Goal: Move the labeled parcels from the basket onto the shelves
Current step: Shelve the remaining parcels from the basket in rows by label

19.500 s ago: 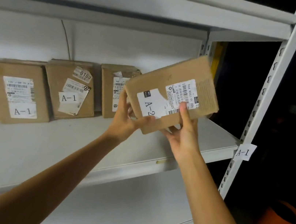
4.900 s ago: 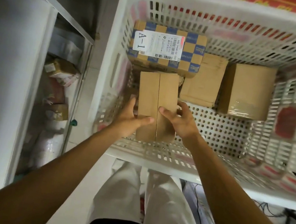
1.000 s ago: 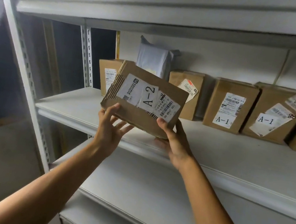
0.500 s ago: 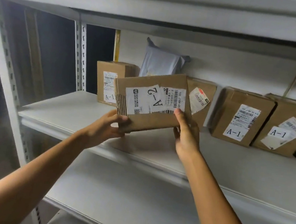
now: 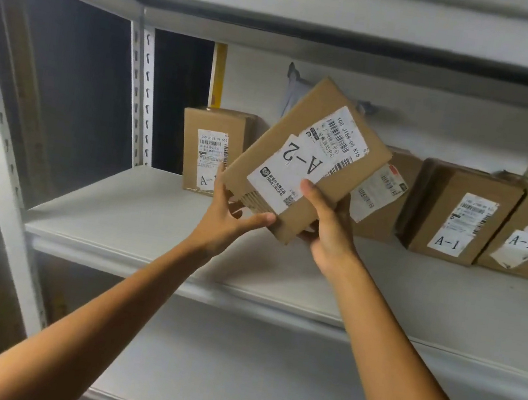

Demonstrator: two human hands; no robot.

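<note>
Worryingly, the left hand [image 5: 229,215] and right hand [image 5: 326,229] grip only the lower end of the flat brown cardboard A-2 parcel [image 5: 302,120], tilted above the white metal shelf [image 5: 137,215]. It could slip, or land misfiled among the brown A-1 boxes [image 5: 458,218].

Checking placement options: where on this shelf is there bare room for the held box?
Bare: the left end of the shelf, between the slotted post and the leftmost box, and the front strip before the row. Crowded: the back wall, boxes side by side to the right edge.

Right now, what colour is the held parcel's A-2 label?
White, black print: A-2 label on parcel; head view.
</note>
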